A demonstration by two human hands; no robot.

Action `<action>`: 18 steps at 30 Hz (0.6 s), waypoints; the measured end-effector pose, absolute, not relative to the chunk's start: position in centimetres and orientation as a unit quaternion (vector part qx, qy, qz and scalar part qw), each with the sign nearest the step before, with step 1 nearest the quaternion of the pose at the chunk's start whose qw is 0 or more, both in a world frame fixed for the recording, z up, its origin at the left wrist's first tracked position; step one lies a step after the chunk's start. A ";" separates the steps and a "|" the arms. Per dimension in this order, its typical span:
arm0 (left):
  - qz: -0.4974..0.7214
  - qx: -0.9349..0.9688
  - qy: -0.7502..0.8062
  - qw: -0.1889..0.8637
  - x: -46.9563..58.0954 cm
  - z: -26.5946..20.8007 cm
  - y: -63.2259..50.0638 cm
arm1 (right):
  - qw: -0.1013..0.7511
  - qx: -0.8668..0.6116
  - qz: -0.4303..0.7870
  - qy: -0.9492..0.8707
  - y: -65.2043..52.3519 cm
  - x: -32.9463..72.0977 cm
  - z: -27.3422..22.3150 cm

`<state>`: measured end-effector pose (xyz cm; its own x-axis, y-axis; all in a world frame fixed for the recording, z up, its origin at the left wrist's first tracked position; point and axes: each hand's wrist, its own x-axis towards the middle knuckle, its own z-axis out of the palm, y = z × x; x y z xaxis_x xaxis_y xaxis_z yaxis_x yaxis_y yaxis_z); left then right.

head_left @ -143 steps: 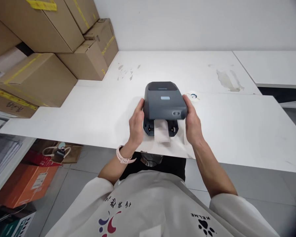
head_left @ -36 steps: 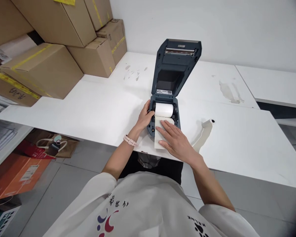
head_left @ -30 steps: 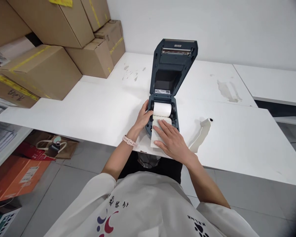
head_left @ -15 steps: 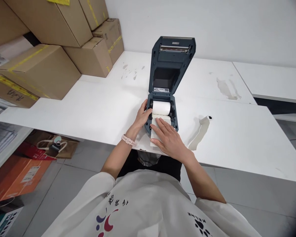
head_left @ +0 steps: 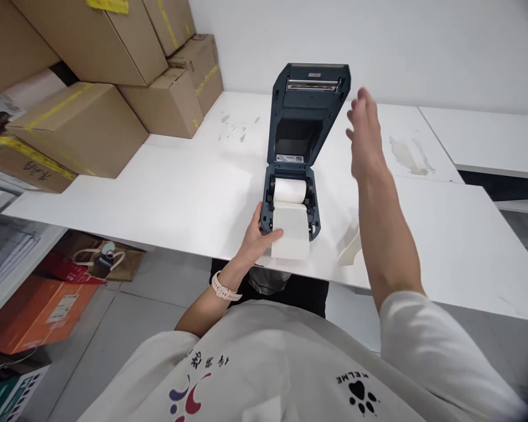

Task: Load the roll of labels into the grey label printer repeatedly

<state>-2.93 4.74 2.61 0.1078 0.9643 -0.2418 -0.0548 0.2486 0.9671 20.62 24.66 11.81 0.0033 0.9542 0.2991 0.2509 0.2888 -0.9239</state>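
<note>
One hand only, the left hand (head_left: 256, 241), stays on the printer (head_left: 290, 171), mid-frame, its thumb now on the paper strip (head_left: 294, 227); how firm its grip is, I can't tell; the right hand (head_left: 365, 132) has lifted off and is empty, fingers loosely bent, beside the raised lid (head_left: 305, 111), leaving the strip mostly uncovered.

Printer (head_left: 300, 111): dark blue-grey; paper roll (head_left: 289, 191): white; paper strip (head_left: 294, 221): cream. Wristband (head_left: 224, 290): pale pink. Cartons (head_left: 85, 129), far left: brown, yellow tape (head_left: 30, 156). Near-left box (head_left: 39, 310): orange. Shirt (head_left: 286, 340): pale grey, black paw print (head_left: 358, 390). Tabletop (head_left: 202, 187): white, grey patches (head_left: 407, 157).
</note>
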 end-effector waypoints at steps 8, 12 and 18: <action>0.440 0.436 0.531 0.578 -4.7 2.4 4.3 | 0.536 -0.336 0.466 -0.618 26.7 17.7 15.2; 0.505 0.414 0.521 0.550 -5.8 3.7 5.2 | 0.577 -0.359 0.423 -0.599 17.7 17.8 10.5; 0.506 0.435 0.523 0.531 -4.1 4.5 7.4 | 0.528 -0.461 0.372 -0.608 10.8 18.0 3.3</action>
<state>-4.07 7.44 4.54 -0.0580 0.9917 -0.1151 -0.0828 0.1101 0.9905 18.01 10.84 3.27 -0.0164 0.9538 0.2999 0.1685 0.2983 -0.9395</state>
